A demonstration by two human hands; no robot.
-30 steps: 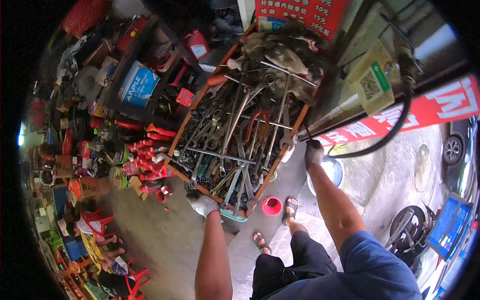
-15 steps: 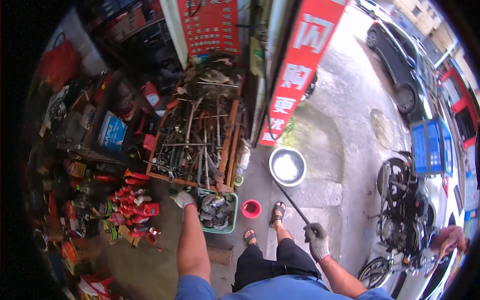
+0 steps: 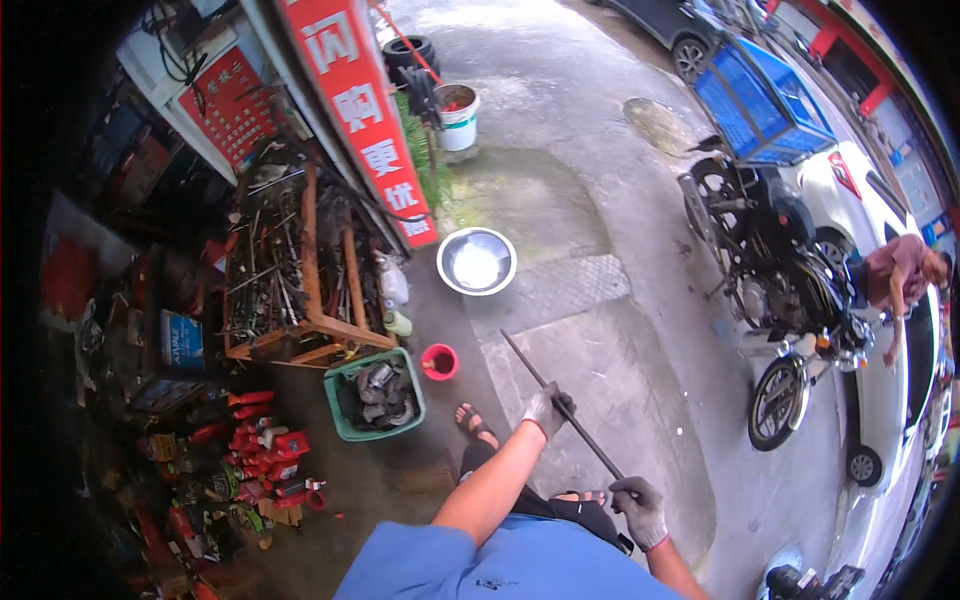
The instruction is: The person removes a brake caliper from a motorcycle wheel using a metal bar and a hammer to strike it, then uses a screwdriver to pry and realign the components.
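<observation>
Rod (image 3: 594, 445) slants in front of the person (image 3: 450, 560), gloved left hand (image 3: 549, 408) closed around its middle, gloved right hand (image 3: 638, 508) clamped at its near end, the two apart; grey concrete ground (image 3: 640, 400) spreads below, with a metal basin (image 3: 453, 264) beyond the rod's far tip, a tool table (image 3: 311, 250) leftward and a motorcycle (image 3: 755, 297) to the right
</observation>
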